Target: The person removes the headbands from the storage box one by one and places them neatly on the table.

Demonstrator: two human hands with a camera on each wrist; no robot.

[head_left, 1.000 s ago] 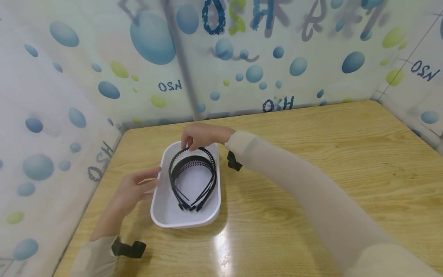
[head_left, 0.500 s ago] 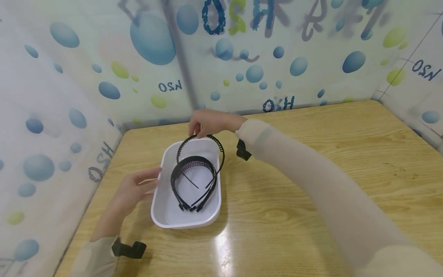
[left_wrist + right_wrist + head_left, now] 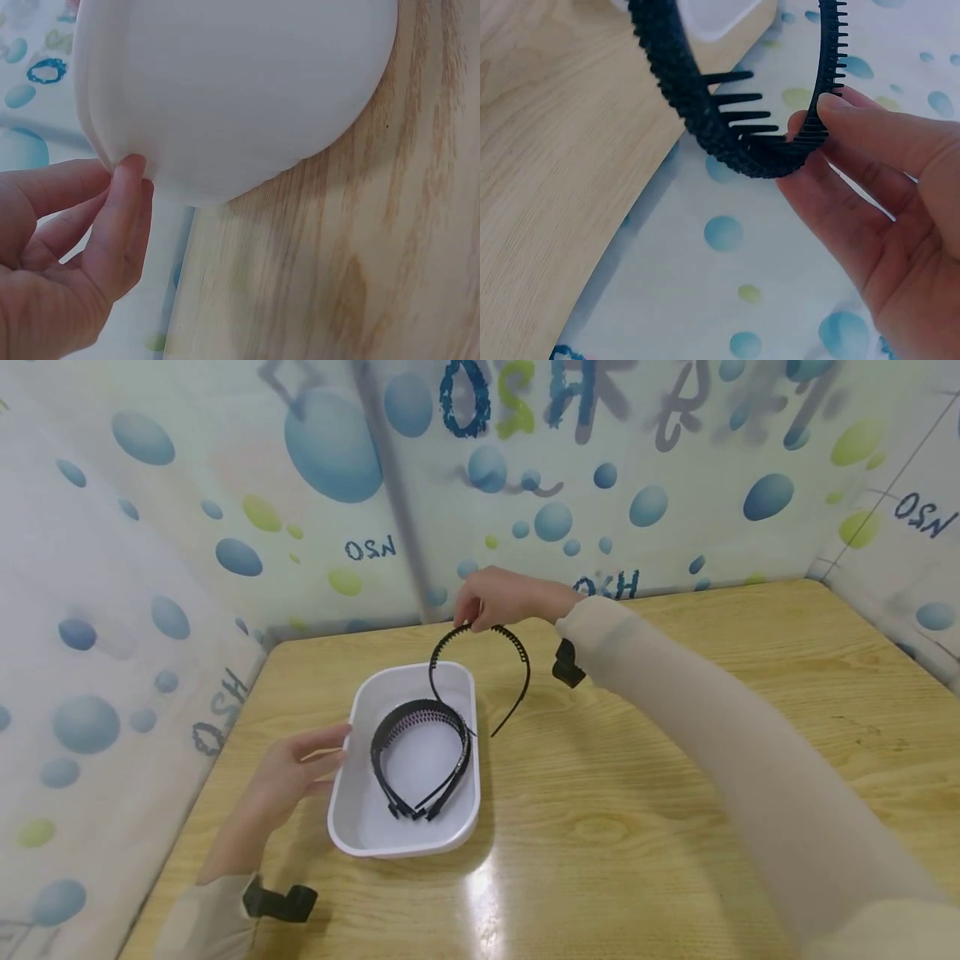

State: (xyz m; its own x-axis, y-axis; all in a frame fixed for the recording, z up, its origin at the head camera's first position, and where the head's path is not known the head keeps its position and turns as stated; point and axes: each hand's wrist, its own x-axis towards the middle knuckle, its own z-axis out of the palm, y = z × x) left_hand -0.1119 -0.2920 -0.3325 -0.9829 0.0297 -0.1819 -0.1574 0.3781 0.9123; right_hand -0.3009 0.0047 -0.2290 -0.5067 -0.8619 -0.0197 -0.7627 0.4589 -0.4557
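Observation:
My right hand [image 3: 502, 597] pinches the top of a black toothed headband [image 3: 527, 664] between thumb and fingers. The headband hangs upright with its ends down, over the right edge of a white plastic tub [image 3: 339, 802]. Its comb teeth and bumpy outer band show up close in the right wrist view. Inside the tub lie other black headbands [image 3: 380, 731], nested together; a purplish toothed one shows among them. At the tub's left side, my left hand [image 3: 288, 772] holds the rim, with fingertips against the outer wall in the left wrist view.
The tub stands on a wood-grain table [image 3: 637, 760], towards its left. A wall covering [image 3: 450, 510] with blue and green dots rises behind the table and at both sides. Each wrist wears a dark strap [image 3: 279, 902].
My right hand has lifted the headband out of the nested pile and carried it up and to the right. The left hand and the tub have stayed in place.

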